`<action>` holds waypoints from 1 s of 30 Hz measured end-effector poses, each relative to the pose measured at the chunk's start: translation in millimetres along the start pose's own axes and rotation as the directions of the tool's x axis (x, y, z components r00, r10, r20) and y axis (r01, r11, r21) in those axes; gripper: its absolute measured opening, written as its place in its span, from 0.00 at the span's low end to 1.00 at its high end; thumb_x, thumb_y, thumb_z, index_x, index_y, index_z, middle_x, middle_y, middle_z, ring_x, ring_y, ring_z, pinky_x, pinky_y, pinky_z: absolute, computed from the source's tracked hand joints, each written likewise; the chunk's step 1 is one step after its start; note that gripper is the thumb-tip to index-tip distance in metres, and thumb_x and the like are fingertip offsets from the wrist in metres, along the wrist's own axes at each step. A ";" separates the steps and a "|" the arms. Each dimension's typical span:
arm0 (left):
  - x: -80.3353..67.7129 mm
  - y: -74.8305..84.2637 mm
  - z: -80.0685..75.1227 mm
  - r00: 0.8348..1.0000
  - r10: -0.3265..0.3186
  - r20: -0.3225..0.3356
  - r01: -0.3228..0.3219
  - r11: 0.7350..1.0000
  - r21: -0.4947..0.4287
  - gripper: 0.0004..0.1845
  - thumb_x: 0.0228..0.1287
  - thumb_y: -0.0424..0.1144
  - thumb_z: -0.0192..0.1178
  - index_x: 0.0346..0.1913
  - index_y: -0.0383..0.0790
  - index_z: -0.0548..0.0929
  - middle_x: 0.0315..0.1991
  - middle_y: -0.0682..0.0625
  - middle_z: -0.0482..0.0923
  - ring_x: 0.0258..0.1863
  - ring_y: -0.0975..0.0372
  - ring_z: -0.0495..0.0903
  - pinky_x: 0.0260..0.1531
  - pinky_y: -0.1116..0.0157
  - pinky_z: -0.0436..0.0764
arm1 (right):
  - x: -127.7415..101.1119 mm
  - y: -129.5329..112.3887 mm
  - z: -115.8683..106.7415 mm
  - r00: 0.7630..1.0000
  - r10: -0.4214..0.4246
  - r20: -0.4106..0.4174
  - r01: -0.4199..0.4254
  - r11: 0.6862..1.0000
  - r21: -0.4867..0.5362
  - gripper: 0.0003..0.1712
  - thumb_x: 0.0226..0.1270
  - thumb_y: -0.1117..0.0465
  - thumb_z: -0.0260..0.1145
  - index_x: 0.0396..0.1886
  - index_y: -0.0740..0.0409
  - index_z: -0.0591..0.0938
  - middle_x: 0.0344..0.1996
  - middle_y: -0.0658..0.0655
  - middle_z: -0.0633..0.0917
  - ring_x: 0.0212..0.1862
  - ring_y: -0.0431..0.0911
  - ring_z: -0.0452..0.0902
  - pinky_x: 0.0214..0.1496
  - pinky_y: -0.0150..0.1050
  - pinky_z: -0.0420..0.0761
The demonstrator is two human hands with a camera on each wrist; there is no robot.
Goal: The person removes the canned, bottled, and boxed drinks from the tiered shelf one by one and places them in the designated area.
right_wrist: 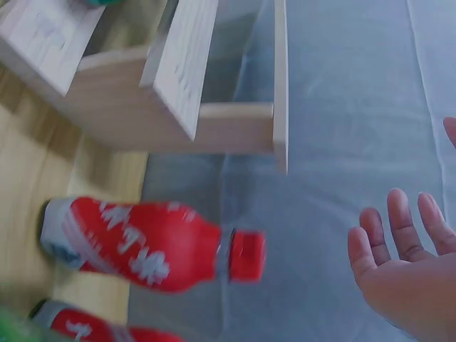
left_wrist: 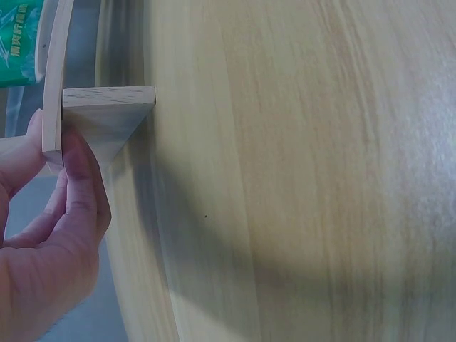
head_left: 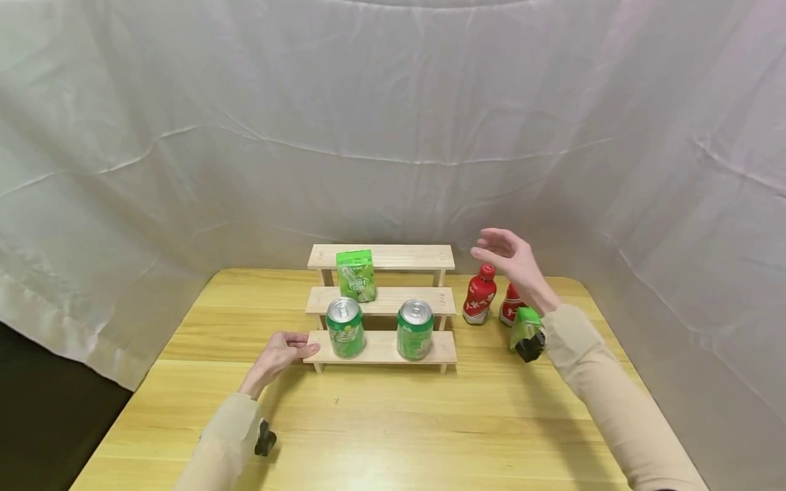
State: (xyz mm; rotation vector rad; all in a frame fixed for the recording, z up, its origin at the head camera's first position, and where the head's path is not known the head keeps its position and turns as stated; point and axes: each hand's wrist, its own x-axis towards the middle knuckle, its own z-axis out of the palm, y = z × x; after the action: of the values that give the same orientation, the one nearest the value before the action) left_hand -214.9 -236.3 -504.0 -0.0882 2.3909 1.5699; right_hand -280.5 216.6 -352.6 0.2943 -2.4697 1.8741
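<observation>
A person's right hand [head_left: 512,262] hovers with fingers spread wide and holding nothing, raised above a red bottle [head_left: 479,294] with a red cap and white lettering; the right wrist view shows the palm [right_wrist: 410,274] apart from the cap, with open air between them. A second red bottle [head_left: 510,304] stands just beside the first at 3 o'clock, largely hidden behind the wrist. Both bottles stand upright on the wooden table [head_left: 430,423], just off the right end of a three-step wooden rack [head_left: 382,300], with bare tabletop between them and the table's right edge.

The left hand [head_left: 279,354] rests at the left end of the rack's lowest step, fingers straight and touching the end of the board; the left wrist view shows the fingertips [left_wrist: 75,167] pressed against the step's end and its triangular bracket. On that lowest step stand two green cans [head_left: 345,327], one at 9 o'clock, near the fingertips, and the other [head_left: 415,330] at 3 o'clock, with a clear gap between them. A green carton [head_left: 356,275] stands on the middle step at its left end. The top step is bare wood. White sheeting [head_left: 393,123] hangs close behind the rack and along both sides; wide tabletop lies open toward 6 o'clock.
</observation>
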 end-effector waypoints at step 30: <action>-2.4 -1.2 -3.4 0.999 0.027 0.026 -0.026 0.999 -0.031 0.31 0.65 0.41 0.68 0.59 0.17 0.74 0.53 0.28 0.80 0.49 0.52 0.83 0.58 0.51 0.82 | 44.6 -34.2 135.7 0.957 0.001 0.289 -0.006 1.000 0.018 0.32 0.67 0.62 0.69 0.68 0.63 0.71 0.68 0.67 0.74 0.71 0.60 0.69 0.73 0.51 0.73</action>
State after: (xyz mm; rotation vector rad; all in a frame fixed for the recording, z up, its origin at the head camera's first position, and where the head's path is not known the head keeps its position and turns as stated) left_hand -213.1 -240.1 -503.1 -0.0419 2.3571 1.6099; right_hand -306.1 71.9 -351.3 0.6072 -2.6308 1.9845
